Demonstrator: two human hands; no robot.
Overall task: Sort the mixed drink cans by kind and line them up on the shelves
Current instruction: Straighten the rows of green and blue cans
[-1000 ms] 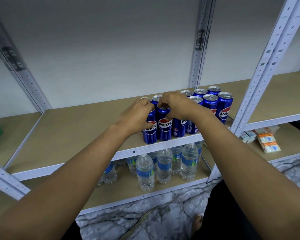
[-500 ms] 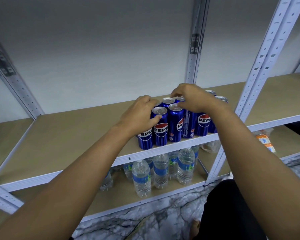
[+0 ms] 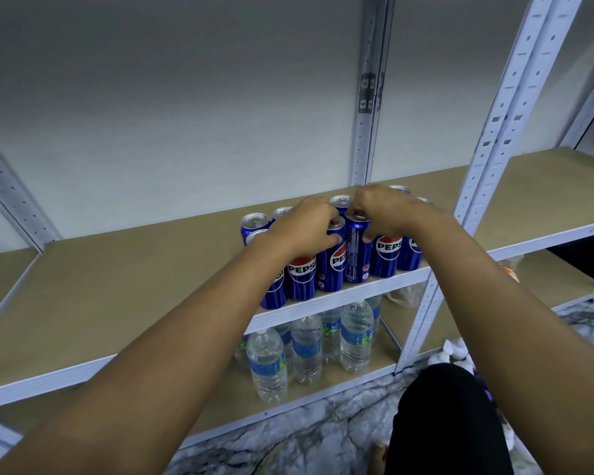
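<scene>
Where the tan shelf board (image 3: 124,286) runs bare at the left, nothing stands until the cluster of blue Pepsi cans (image 3: 301,277) near its front edge, packed upright in rows against each other. Over them the left hand (image 3: 307,229) curls its fingers round the top of one front can (image 3: 333,265), whose logo faces partly sideways. Just beside it, the right hand (image 3: 386,210) grips the rim of the neighbouring can (image 3: 356,255), which shows its printed back panel. More cans sit behind and to the right of both hands. Below, on the lower shelf (image 3: 216,402), clear water bottles (image 3: 302,351) with blue labels stand grouped. Further right rises a white perforated upright (image 3: 494,132).
</scene>
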